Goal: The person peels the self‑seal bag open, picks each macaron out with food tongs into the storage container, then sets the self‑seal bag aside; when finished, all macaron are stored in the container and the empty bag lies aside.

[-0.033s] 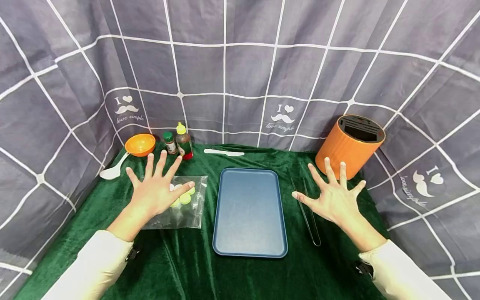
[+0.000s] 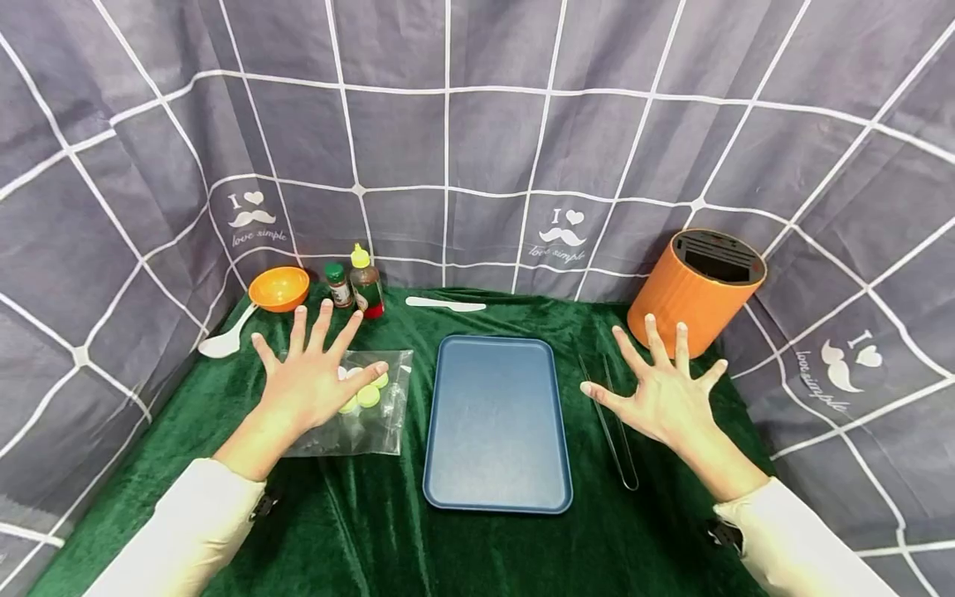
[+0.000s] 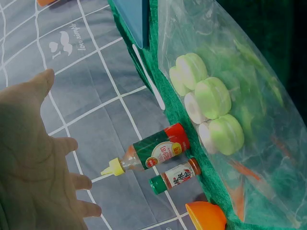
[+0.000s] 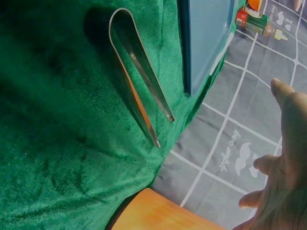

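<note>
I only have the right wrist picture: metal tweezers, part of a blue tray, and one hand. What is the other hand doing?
Observer: The left hand is spread, holding nothing; in the head view it hides part of a clear plastic bag.
Visitor: Oh! Does anything show in that bag?
Observer: The left wrist view shows light-green macarons within its outline.
Visitor: Any cutlery I'm missing?
Observer: Yes, a white spoon, by the orange bowl in the head view.

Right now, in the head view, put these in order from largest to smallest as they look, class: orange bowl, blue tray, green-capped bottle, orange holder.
1. Blue tray
2. Orange holder
3. Orange bowl
4. Green-capped bottle
</note>
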Tool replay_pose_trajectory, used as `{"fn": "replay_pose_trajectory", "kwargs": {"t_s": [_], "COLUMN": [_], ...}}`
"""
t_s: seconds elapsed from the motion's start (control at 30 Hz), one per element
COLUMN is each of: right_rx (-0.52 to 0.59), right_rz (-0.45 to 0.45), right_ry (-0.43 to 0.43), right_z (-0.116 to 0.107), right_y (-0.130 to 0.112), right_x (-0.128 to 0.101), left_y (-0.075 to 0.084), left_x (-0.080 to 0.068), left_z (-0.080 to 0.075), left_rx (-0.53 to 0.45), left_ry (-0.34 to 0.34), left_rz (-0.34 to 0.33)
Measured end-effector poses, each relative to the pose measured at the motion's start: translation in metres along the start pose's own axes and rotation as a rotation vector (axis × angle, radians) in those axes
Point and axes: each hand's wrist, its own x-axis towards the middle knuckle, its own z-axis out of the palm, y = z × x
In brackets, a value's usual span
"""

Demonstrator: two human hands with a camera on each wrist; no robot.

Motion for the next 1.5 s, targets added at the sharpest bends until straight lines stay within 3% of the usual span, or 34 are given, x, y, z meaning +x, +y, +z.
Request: {"fn": "replay_pose_trajectory", "kwargs": {"t_s": [0.5,0.97,1.13,1.5], "right_rx": [-0.011,-0.01,-0.014,-0.035], "right_rz": [-0.009,-0.014,-0.037,-0.092], "right_ry": [-0.015,-0.03,-0.051,-0.103], "right_z": [0.001,0.001,0.006,0.017], "right_y": [0.0,-0.005,-0.015,-0.051], "right_x": [0.005,0.022,0.033,0.058], "left_y": [-0.007,-0.015,-0.02,-0.036], "left_x": [-0.006,-0.002,0.001,0.006], "left_z": [-0.006,-0.003,0.006,0.035], "left_rx": [0.002,0.007,-0.01,-0.083], "left_ry": [0.011,-0.006,-0.046,-0.207], "left_rz": [-0.013,-0.001,0.006,0.008]}}
